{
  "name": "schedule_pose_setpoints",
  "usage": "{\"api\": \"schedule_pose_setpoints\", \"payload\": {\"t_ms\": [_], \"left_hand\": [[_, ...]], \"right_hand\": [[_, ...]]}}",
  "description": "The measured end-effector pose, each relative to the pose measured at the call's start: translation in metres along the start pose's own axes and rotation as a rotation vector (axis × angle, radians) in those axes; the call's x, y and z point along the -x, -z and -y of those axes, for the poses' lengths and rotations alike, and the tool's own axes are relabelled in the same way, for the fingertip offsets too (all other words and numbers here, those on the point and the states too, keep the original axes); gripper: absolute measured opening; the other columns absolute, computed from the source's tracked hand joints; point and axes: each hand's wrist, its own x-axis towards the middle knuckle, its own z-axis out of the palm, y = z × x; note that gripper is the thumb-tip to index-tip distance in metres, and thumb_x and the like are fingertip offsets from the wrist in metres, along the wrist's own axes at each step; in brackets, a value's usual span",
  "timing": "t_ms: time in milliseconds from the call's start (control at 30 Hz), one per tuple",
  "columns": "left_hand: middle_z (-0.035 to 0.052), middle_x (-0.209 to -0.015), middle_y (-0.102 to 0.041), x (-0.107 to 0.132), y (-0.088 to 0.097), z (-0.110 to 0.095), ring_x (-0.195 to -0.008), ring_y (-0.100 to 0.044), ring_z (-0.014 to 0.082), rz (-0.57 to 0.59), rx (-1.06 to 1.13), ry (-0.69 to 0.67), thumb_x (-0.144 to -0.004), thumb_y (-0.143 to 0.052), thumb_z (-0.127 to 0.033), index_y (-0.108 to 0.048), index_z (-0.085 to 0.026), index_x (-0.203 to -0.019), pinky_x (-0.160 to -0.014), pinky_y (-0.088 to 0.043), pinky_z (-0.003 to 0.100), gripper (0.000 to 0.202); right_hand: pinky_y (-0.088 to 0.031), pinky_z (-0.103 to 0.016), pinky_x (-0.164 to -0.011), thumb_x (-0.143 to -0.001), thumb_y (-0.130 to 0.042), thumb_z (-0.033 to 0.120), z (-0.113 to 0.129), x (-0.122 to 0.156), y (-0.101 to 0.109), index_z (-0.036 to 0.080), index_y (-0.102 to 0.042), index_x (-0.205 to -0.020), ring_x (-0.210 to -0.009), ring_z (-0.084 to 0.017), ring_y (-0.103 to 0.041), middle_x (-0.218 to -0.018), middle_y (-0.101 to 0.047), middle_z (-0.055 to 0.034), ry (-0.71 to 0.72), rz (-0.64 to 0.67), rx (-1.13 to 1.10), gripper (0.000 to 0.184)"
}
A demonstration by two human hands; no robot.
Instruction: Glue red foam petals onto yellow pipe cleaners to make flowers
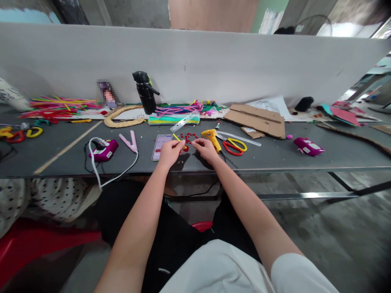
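Note:
My left hand [170,152] is closed in a pinch on a thin yellow stick [176,138] with a red piece [186,148] at its near end. My right hand [206,149] hovers just right of it, fingers curled toward the red piece; whether it holds anything is too small to see. Several small red bits [190,136] lie scattered on the grey table [275,156] just beyond both hands. A phone [161,146] lies flat left of my left hand. A yellow glue gun [212,138] lies right beside my right hand.
Red and yellow scissors [234,145], a clear ruler [183,121], cardboard pieces [258,118] and a black bottle [145,92] lie behind. Two purple glue guns [104,150] [308,146], a pink clip [130,141] and piles of coloured pipe cleaners [58,106] flank the hands. A white partition [244,61] backs the table.

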Motion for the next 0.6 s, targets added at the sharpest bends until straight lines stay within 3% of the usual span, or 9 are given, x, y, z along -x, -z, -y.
{"api": "schedule_pose_setpoints", "payload": {"t_ms": [233, 433, 600], "left_hand": [[-0.0012, -0.052, -0.051, -0.0025, 0.0037, 0.0049, -0.053, -0.043, 0.0138, -0.091, -0.044, -0.025, -0.080, -0.065, -0.052, -0.070, -0.019, -0.063, -0.055, -0.028, 0.028, 0.037], [-0.0021, -0.051, -0.045, -0.0011, 0.0019, 0.0035, -0.053, -0.040, 0.0130, -0.083, -0.044, -0.039, -0.080, -0.065, -0.053, -0.067, -0.019, -0.060, -0.054, -0.026, 0.028, 0.040], [-0.0004, -0.055, -0.055, -0.0003, -0.0002, 0.0018, -0.057, -0.049, 0.0149, -0.073, -0.006, -0.036, -0.080, -0.065, -0.053, -0.070, -0.017, -0.065, -0.055, -0.033, 0.027, 0.039]], "right_hand": [[-0.043, -0.028, -0.068, -0.079, -0.063, 0.047, 0.0046, 0.0044, 0.0007, 0.017, -0.068, -0.080, -0.069, -0.014, -0.053, -0.074, -0.065, -0.0018, 0.080, 0.056, 0.080, 0.030], [-0.045, -0.030, -0.073, -0.081, -0.064, 0.043, 0.0062, 0.0047, 0.0000, 0.017, -0.067, -0.081, -0.072, -0.015, -0.057, -0.078, -0.067, -0.0032, 0.132, 0.060, 0.127, 0.027], [-0.046, -0.030, -0.073, -0.082, -0.063, 0.044, 0.0031, 0.0032, -0.0005, 0.016, -0.067, -0.082, -0.073, -0.016, -0.057, -0.078, -0.067, -0.0034, 0.177, 0.036, 0.134, 0.028]]}}
